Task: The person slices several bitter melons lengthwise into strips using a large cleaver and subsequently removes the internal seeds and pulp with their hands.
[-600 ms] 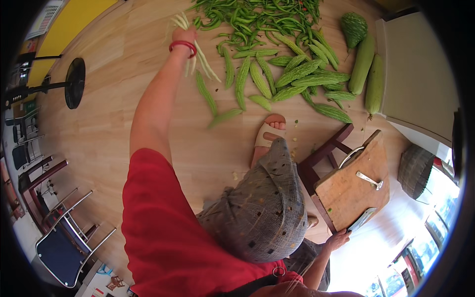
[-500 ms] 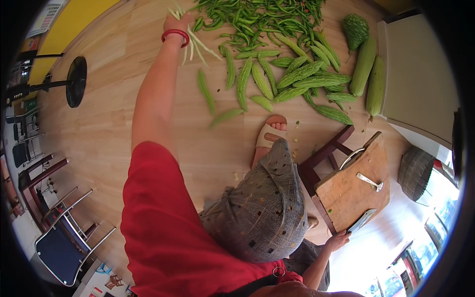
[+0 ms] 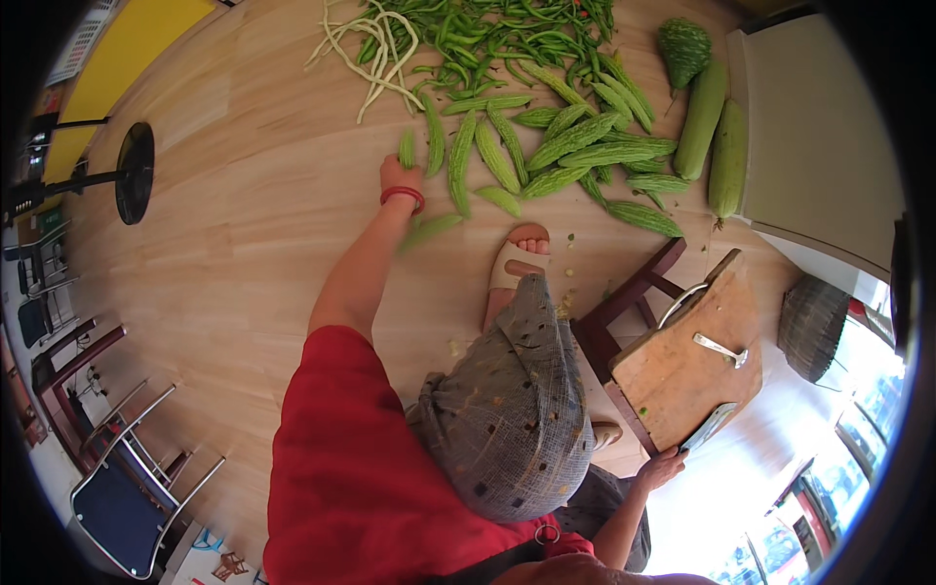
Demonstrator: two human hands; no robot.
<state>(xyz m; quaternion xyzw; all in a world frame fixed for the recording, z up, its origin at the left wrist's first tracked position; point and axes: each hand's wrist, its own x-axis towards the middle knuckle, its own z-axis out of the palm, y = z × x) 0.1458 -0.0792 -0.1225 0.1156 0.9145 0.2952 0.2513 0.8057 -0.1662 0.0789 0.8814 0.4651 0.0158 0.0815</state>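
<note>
My left hand [image 3: 401,175], with a red bangle at its wrist, is closed round a small bitter melon [image 3: 407,146] on the floor, its upper end poking out past my fingers. A loose bunch of pale long beans [image 3: 375,58] lies farther off on the floor. To the right spreads a group of bitter melons [image 3: 592,139]. My right hand [image 3: 661,470] grips the cleaver [image 3: 709,427], whose blade rests at the near edge of a wooden chopping board [image 3: 682,375]. A peeler-like metal tool [image 3: 721,349] lies on that board.
Green peppers [image 3: 478,39] are heaped at the far side. Beyond the melons lie two long gourds [image 3: 701,122] and a rough dark gourd [image 3: 684,51] by a pale cabinet [image 3: 819,136]. A dark red stool [image 3: 600,336] holds the board. At left stand a black fan [image 3: 136,174] and chairs [image 3: 119,517].
My left hand has let go of the long beans, moved back toward me and taken hold of a bitter melon. My right hand stays on the cleaver. The whole view has shifted slightly.
</note>
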